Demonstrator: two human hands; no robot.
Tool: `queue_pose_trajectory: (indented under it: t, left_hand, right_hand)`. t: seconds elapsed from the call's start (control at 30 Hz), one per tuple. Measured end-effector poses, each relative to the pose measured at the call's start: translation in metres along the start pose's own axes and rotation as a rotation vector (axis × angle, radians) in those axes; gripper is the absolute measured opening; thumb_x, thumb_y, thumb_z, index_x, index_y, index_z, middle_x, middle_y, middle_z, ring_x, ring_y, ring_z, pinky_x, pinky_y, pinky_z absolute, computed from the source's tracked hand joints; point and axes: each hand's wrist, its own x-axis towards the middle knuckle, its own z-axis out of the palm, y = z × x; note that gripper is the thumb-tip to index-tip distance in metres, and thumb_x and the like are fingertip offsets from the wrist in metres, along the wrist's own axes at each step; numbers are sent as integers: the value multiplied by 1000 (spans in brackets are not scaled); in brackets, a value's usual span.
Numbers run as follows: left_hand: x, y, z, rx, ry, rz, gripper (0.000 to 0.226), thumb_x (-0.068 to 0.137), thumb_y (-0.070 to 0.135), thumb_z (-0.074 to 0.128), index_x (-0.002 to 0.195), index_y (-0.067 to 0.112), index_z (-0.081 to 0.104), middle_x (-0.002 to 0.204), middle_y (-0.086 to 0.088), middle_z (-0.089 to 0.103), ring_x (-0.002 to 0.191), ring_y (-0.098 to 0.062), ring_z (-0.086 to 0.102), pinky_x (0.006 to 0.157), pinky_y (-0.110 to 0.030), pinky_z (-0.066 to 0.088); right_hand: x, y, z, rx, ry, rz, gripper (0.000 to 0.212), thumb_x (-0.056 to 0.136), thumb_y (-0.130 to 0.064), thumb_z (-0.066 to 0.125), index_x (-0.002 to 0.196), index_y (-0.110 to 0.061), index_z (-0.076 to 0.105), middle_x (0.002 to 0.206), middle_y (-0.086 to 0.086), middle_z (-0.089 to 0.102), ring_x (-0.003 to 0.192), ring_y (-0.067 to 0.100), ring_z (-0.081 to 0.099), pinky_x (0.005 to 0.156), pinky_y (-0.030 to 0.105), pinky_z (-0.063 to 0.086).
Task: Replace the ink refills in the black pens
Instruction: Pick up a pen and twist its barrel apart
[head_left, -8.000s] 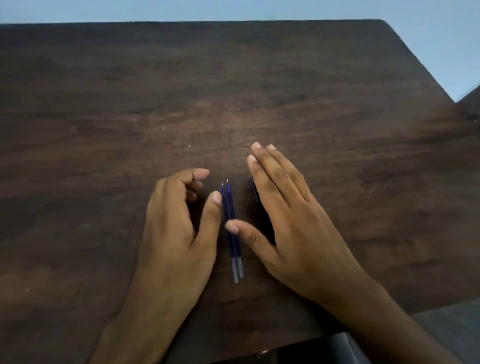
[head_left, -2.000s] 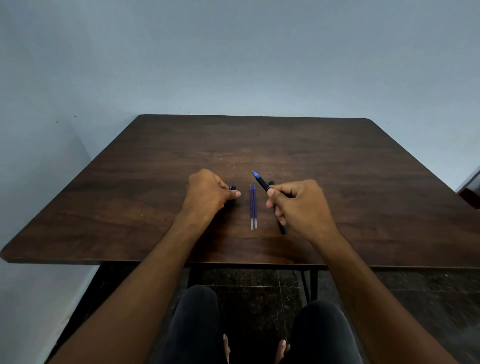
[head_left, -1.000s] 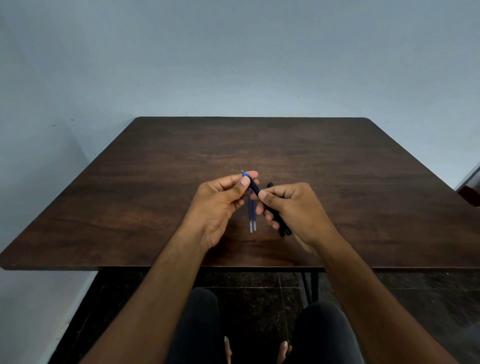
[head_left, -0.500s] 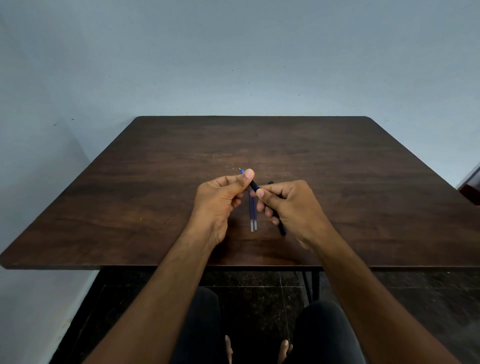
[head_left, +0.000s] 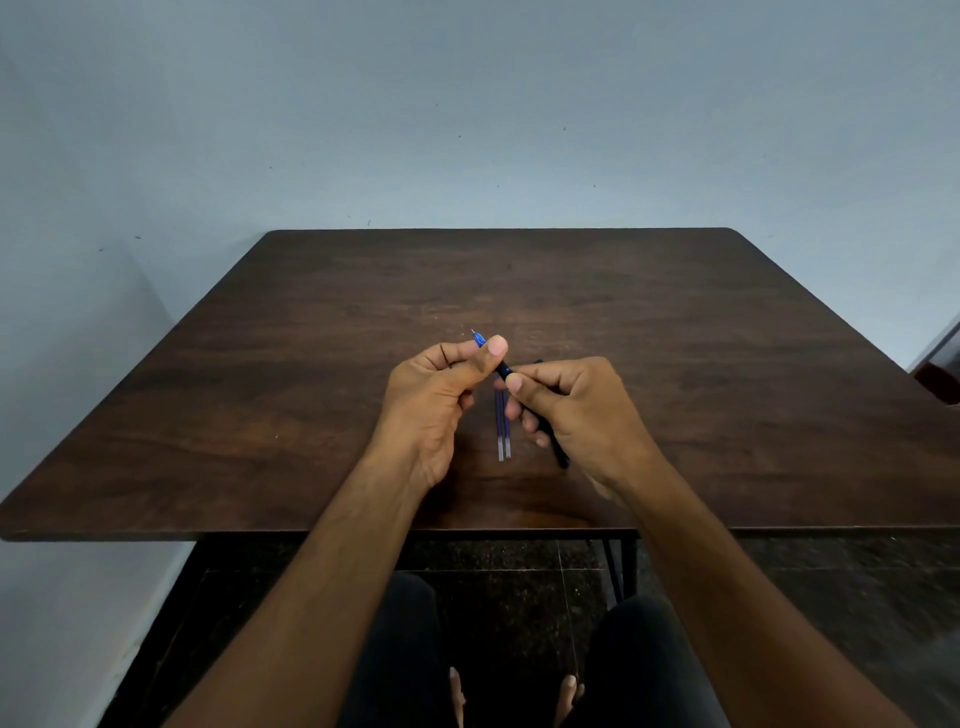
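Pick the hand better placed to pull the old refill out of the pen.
Left hand: it already pinches the blue tip. The right hand grips the pen barrel, so it likely steadies.

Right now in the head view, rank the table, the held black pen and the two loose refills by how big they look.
1. table
2. black pen, partly hidden by the hands
3. two refills, alike in size

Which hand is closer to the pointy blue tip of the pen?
Left. The left hand pinches the pen right behind its blue tip. The right hand grips the black barrel farther back.
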Motion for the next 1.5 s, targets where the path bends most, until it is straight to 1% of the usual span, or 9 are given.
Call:
queue_pose_trajectory:
  t: [0.07, 0.23, 0.37, 0.53, 0.73, 0.97, 1.13, 1.33, 1.5]
  left_hand:
    - [-1, 1, 0, 24, -39, 11, 26, 68, 31, 82, 84, 15, 69, 69, 4, 67, 62, -5, 59, 70, -26, 38]
    - [-7, 2, -6, 137, -187, 40, 27, 98, 19, 57, 121, 17, 70, 117, 2, 75, 90, -8, 61, 76, -30, 35]
    - [-6, 0, -8, 76, -32, 62, 18, 86, 20, 73, 103, 13, 77, 99, -3, 78, 75, -6, 60, 67, -26, 36]
    - [-1, 1, -6, 51, 10, 19, 27, 65, 36, 84, 76, 16, 70, 65, 5, 65, 61, -7, 48, 63, -26, 36]
    - [-8, 4, -12, 77, -212, -6, 31, 96, 16, 60, 125, 14, 68, 121, -1, 74, 97, -11, 61, 82, -29, 38]
    - [-6, -1, -13, 46, -32, 25, 32, 68, 26, 84, 97, 14, 79, 97, -5, 79, 96, -18, 65, 84, -33, 40]
    - [-3, 1, -6, 64, -31, -3, 23, 67, 31, 83, 81, 18, 69, 71, 6, 71, 66, -4, 60, 70, -27, 38]
    - [-6, 5, -11, 67, -190, -37, 29, 92, 21, 63, 120, 17, 71, 119, 1, 74, 99, -11, 60, 83, -30, 38]
    - [-6, 2, -12, 78, -79, 31, 24, 82, 23, 75, 105, 18, 77, 106, -3, 78, 100, -13, 67, 85, -31, 39]
  right_hand:
    - [-1, -1, -1, 2, -6, -6, 23, 101, -14, 61, 92, 0, 77, 75, 32, 65, 59, 24, 51, 49, 29, 42]
    - [1, 0, -4, -4, -10, 3, 23, 101, -13, 59, 94, -1, 77, 75, 33, 63, 58, 26, 49, 48, 29, 39]
    - [1, 2, 0, 15, -24, 9, 19, 101, -11, 60, 100, -4, 78, 67, 6, 67, 55, 14, 52, 48, 26, 42]
    - [0, 0, 3, 32, -39, -15, 17, 100, -9, 62, 101, -2, 77, 71, 9, 69, 55, 14, 53, 47, 26, 44]
    - [2, 1, -1, -26, -15, -30, 22, 101, -9, 59, 94, -2, 78, 69, 12, 68, 53, 15, 53, 47, 26, 44]
    - [1, 2, 2, 9, -34, -23, 18, 100, -8, 60, 100, -3, 77, 69, 7, 70, 53, 14, 54, 47, 26, 44]
    - [3, 1, 3, 8, -45, -12, 17, 99, -9, 62, 96, -4, 78, 71, 9, 71, 54, 15, 54, 48, 28, 44]
    - [3, 1, -2, -4, -35, -6, 19, 100, -7, 59, 102, -2, 77, 70, 7, 69, 53, 11, 53, 48, 26, 44]
    - [2, 2, -2, 3, -47, -2, 18, 100, -9, 60, 104, -2, 77, 72, 7, 71, 55, 14, 55, 48, 26, 45]
